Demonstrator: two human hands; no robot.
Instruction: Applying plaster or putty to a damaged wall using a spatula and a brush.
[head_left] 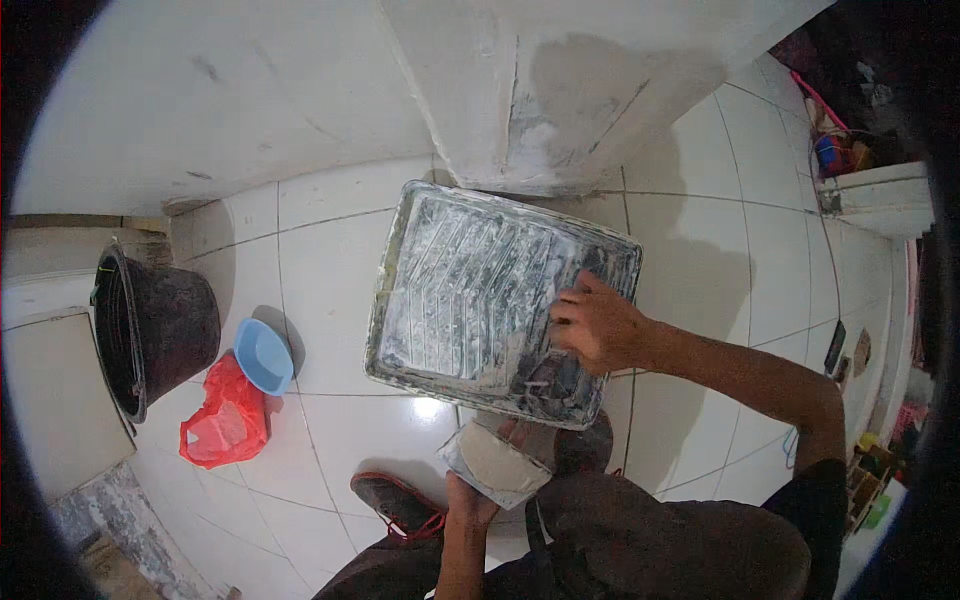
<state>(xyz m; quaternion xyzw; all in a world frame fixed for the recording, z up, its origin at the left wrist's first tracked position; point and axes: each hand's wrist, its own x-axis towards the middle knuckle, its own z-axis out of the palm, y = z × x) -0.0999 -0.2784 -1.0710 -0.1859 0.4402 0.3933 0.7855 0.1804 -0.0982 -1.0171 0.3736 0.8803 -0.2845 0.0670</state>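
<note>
A large paint tray (470, 290) with a ribbed slope, smeared with white paste, lies on the floor in front of me. Over its right part is my right hand (600, 328), fingers curled inward; whatever they hold, if anything, is hidden. My left hand (472, 502) grips a small white rectangular holder (525, 487) by its near left side, just below the tray's near edge. Cream-coloured paste (490, 460) covers much of the holder's top. Some fingertips show at its far edge.
At the left lie a black bucket (170, 320) on its side, a light-blue basin (264, 357) and a red plastic bag (228, 415). A white-smeared wall corner (510, 120) stands just beyond the tray. My dark shoe (395, 503) rests on the white tiles (330, 350).
</note>
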